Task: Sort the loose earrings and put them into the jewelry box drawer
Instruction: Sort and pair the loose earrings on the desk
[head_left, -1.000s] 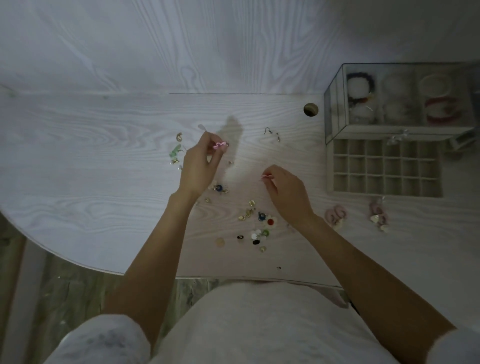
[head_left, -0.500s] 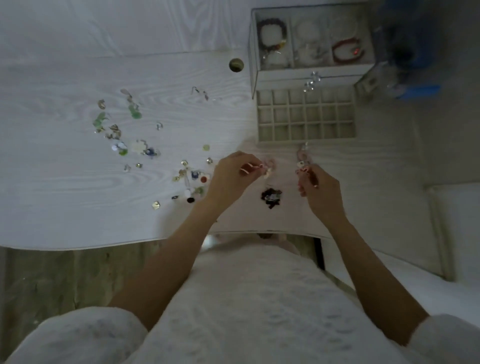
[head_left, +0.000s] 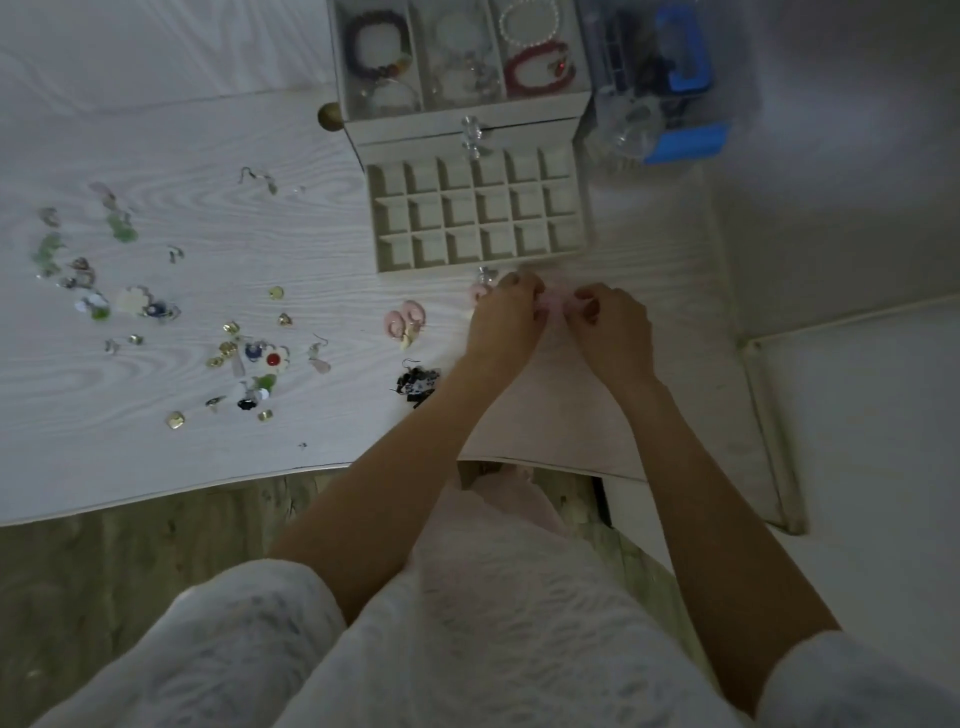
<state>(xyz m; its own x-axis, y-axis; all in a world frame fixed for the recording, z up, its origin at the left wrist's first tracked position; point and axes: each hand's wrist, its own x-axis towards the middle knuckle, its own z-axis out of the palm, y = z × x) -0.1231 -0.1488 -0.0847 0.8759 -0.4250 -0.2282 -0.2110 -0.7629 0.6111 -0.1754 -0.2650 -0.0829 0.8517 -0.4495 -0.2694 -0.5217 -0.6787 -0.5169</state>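
Note:
The jewelry box stands at the back of the white table, its gridded drawer pulled out towards me with bare compartments. Just in front of the drawer, my left hand and my right hand meet, fingers pinched, with small pink earrings between them. A pink pair and a black pair lie to the left of my left hand. Several loose earrings are scattered farther left.
The box's glass top holds bracelets. A blue and clear container stands right of the box. A round cable hole sits left of it. The table's front edge curves near my lap; a white surface lies to the right.
My view swung right and the box came closer. Both hands carried the pink earrings from the scattered pile to just in front of the drawer and came together.

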